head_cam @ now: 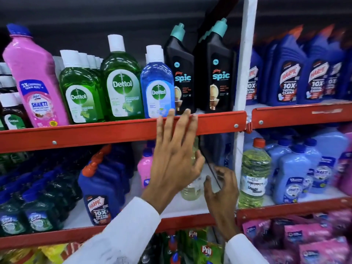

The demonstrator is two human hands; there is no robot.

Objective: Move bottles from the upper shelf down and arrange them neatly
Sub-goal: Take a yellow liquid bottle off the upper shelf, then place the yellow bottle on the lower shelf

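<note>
The upper shelf [122, 131] holds a pink Shakti bottle [34, 77], green Dettol bottles [122, 86], a blue Dettol bottle [157, 88] and two black Spic bottles [219, 73]. My left hand [175, 157] is raised in front of the red shelf edge, fingers spread and holding nothing, its fingertips just below the blue Dettol. Behind that hand a pale yellow bottle [190, 192] stands on the middle shelf [182, 206], mostly hidden. My right hand [221, 195] hovers over the middle shelf to the right of this bottle, fingers loosely curled and empty.
On the middle shelf stand a blue Harpic bottle [101, 189], a pink bottle [144, 168] and dark green bottles [38, 202]. A white upright post [245, 73] divides the bays. The right bay holds Harpic bottles [289, 73], a red-capped yellow bottle [254, 174] and light blue bottles [293, 178].
</note>
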